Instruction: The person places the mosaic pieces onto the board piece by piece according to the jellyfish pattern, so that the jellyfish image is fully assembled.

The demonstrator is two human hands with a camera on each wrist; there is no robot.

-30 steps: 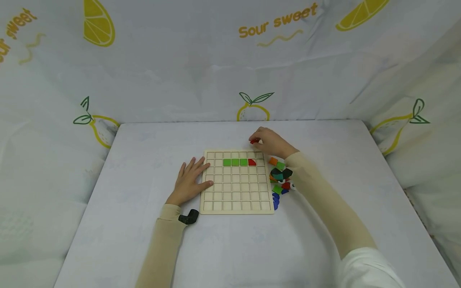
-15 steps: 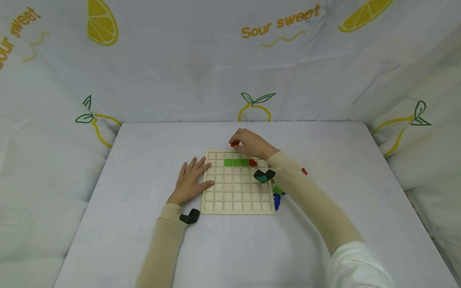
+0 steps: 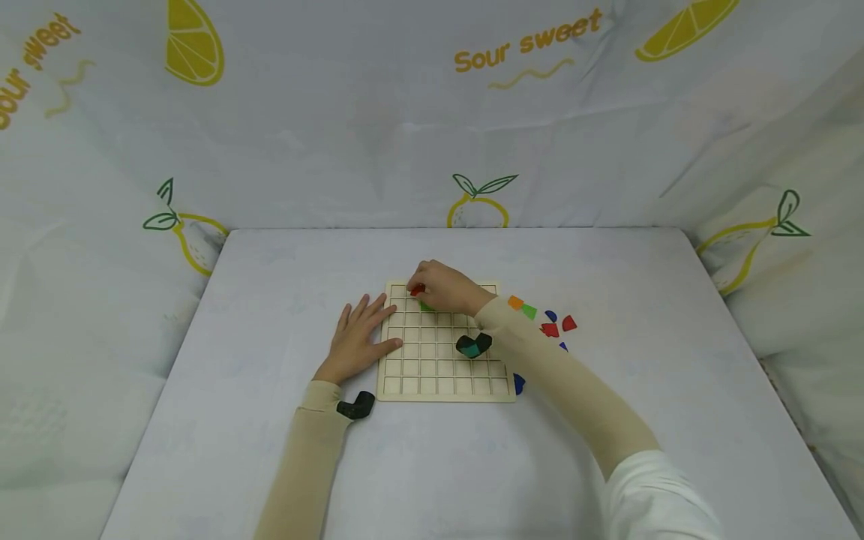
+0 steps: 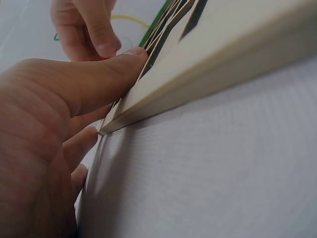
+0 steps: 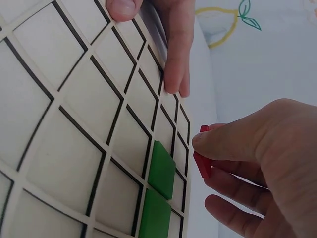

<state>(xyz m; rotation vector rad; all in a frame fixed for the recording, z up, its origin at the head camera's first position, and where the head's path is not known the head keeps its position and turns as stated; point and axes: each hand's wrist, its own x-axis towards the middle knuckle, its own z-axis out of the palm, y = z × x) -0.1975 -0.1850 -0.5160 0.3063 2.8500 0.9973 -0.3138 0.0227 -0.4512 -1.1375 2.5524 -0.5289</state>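
Note:
A pale wooden grid board (image 3: 445,367) lies on the table. My left hand (image 3: 356,340) rests at its left edge with fingers spread, thumb and fingertips touching the rim. Over the board's far left part, my right hand (image 3: 447,289) pinches a small red piece (image 5: 202,161) between thumb and fingers. In the right wrist view this piece is held just off the board, near a green tile (image 5: 162,171) seated in a cell. A second green tile (image 5: 155,213) sits beside it. My right hand and forearm hide the rest of that row in the head view.
Right of the board lie loose pieces: an orange one (image 3: 516,302), a green one (image 3: 529,311), a red one (image 3: 569,322) and a blue one (image 3: 519,384), among others. My right forearm covers part of this pile. A cloth with lemon prints (image 3: 337,150) hangs behind the table.
My right hand has carried the red piece leftward from the board's far right corner, then nearer, over the far left cells. My left hand has stayed in place.

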